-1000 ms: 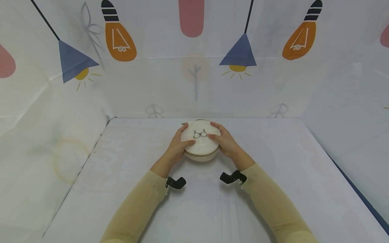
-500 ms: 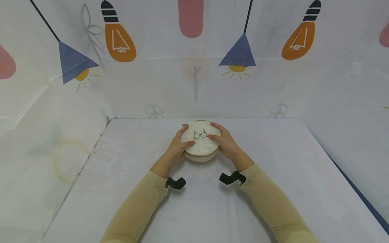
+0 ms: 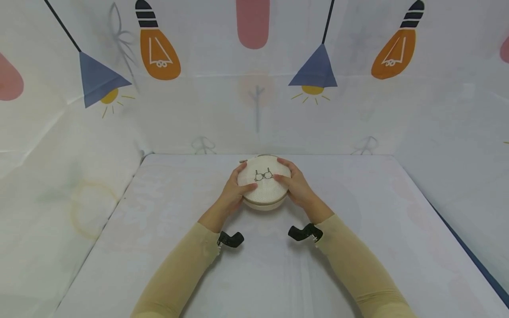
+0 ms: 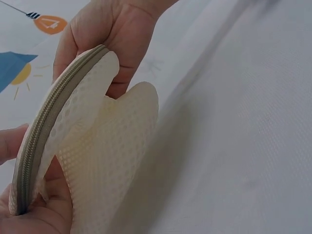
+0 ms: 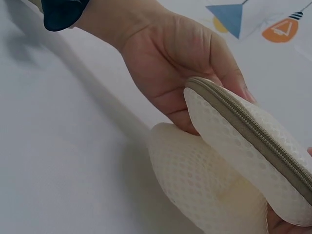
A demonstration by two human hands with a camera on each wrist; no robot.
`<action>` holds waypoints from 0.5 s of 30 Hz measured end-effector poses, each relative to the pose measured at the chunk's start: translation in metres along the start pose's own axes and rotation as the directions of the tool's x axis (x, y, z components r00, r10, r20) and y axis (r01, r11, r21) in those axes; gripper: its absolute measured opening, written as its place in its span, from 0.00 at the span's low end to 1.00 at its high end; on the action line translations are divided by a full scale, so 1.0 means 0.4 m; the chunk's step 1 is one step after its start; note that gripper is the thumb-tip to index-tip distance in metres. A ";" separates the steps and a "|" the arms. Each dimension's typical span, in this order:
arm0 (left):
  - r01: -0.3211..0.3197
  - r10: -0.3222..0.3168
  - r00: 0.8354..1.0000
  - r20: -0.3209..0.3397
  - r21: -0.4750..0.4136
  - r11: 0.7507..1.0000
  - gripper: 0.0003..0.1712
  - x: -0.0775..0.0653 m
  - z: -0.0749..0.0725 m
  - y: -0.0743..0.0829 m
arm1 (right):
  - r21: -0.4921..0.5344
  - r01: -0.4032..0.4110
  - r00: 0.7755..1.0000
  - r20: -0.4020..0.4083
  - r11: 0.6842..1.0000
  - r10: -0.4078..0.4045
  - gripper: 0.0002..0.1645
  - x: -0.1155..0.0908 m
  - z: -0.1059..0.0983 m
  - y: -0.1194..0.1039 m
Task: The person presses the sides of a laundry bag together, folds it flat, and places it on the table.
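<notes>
Both hands pinch one thing between them: the left hand (image 3: 232, 191) and the right hand (image 3: 301, 187) grip a round cream mesh pouch (image 3: 264, 191) from its opposite sides, thumbs laid over the top face, the other fingers curled round the rim and underneath. Behind them hangs a pale backdrop (image 3: 222, 110), its sheet meeting the far edge of a white tabletop (image 3: 258, 278) and carrying on up along the left and right sides. Two tan sleeves (image 3: 179, 274) cover the forearms, which reach forward over the tabletop from the near edge and converge on the pouch. Printed on the backdrop are orange bulbs (image 3: 161, 55) and blue lamps (image 3: 313, 66) with yellow undersides. The pouch is near the tabletop's far edge, around the middle of its width, its upper face tilted toward the near side; the wrist views show a zipped upper part and a second rounded mesh lobe (image 4: 119, 131) below it, with a gap between the two and fingers tucked into that gap. A curved black piece (image 3: 230, 240) juts inward from each cuff. Around the rim of the upper part runs a brownish-grey zip (image 4: 44, 117). Smallest of all is a line drawing of glasses (image 3: 263, 175) on the top face, between the thumbs.
</notes>
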State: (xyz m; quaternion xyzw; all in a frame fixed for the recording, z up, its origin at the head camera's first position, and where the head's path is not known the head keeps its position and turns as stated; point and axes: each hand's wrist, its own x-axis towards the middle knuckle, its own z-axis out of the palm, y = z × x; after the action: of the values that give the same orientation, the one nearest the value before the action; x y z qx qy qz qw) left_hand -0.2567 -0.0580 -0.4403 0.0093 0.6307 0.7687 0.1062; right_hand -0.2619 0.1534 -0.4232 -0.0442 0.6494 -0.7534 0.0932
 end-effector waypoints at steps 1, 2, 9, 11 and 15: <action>-0.006 0.006 1.000 0.000 0.006 1.000 0.53 0.000 0.001 0.002 | -0.007 0.005 1.000 0.003 1.000 -0.005 0.41 0.000 0.000 -0.002; -0.011 0.011 1.000 0.000 0.011 1.000 0.53 0.000 0.001 0.004 | -0.013 0.007 1.000 0.005 1.000 -0.007 0.41 0.000 -0.001 -0.003; -0.037 0.036 0.999 0.008 0.066 0.997 0.53 -0.005 0.001 0.011 | -0.029 0.009 1.000 0.009 1.000 -0.009 0.41 -0.003 -0.001 -0.005; -0.047 0.046 0.999 0.010 0.078 0.996 0.53 -0.005 0.000 0.012 | -0.028 0.014 1.000 0.013 1.000 -0.013 0.42 -0.002 0.000 -0.004; -0.058 0.057 0.998 0.012 0.106 0.993 0.52 -0.003 -0.004 0.012 | -0.027 0.030 0.999 0.023 0.999 -0.030 0.43 -0.001 0.001 -0.002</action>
State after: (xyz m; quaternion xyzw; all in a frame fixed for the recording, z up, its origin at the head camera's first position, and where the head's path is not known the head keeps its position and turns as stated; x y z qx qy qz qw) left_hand -0.2565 -0.0607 -0.4357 0.0364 0.6697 0.7367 0.0862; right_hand -0.2613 0.1530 -0.4224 -0.0637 0.6579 -0.7451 0.0886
